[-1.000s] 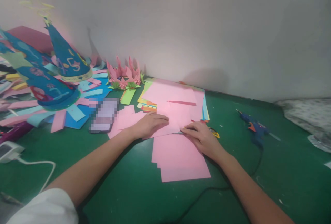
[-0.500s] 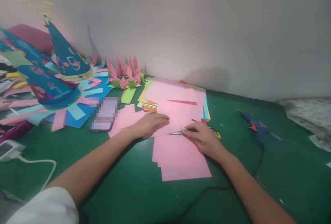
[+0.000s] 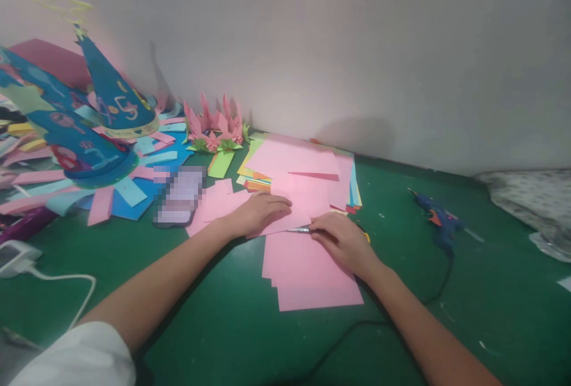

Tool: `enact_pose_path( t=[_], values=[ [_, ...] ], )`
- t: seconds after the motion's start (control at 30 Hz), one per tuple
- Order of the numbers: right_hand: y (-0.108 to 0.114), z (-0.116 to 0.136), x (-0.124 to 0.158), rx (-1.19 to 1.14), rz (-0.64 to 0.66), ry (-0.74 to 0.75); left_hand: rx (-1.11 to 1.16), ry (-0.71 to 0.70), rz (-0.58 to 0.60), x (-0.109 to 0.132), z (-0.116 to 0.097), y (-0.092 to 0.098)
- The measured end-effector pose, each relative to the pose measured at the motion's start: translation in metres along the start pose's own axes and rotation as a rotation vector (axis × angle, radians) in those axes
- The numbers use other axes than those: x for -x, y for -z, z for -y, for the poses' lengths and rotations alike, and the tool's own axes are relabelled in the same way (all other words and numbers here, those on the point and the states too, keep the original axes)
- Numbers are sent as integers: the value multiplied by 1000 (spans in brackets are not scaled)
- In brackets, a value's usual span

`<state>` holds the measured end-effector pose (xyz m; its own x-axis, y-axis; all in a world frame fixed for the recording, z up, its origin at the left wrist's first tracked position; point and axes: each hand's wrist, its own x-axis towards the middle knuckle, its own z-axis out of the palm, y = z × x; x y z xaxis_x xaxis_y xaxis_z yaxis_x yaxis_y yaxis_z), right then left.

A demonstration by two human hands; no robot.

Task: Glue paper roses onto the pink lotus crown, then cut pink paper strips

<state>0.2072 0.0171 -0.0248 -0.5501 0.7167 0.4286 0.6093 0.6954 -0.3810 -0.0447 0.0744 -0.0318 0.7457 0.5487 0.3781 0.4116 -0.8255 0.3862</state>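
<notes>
My left hand [image 3: 267, 212] lies flat on a pink paper sheet [image 3: 307, 201], fingers stretched toward the right, pressing it down. In my right hand [image 3: 344, 238] is a utility knife [image 3: 301, 229], its metal blade pointing left along the near edge of that sheet. A bit of the knife's yellow end shows past the hand; most of its handle is hidden by the fingers. Several more pink sheets [image 3: 314, 276] lie fanned out just below the blade. More pink pieces [image 3: 223, 204] lie beside my left wrist.
A stack of coloured paper [image 3: 352, 181] lies by the wall. Leftward are a phone [image 3: 181, 198], a pink paper crown [image 3: 216, 124], and blue cone hats [image 3: 118, 91] with paper strips. A blue glue gun [image 3: 439, 216] with a black cord lies at right; a white cable [image 3: 66, 277] at left.
My right hand has slid slightly left with the utility knife, so less of its yellow end shows. My left hand stays in place on the paper.
</notes>
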Motion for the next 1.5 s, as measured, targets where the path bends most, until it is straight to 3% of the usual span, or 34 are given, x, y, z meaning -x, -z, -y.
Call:
enact_pose_path(
  t=[0.13,0.33,1.5],
  values=[
    [-2,-2,-1,-17,-38,71,14,7,16,0,2,-1],
    [2,-5,-2,-56,8,120,31,13,38,0,3,1],
    [-9,14,-22,-142,102,105,78,45,58,-2,3,6]
  ],
)
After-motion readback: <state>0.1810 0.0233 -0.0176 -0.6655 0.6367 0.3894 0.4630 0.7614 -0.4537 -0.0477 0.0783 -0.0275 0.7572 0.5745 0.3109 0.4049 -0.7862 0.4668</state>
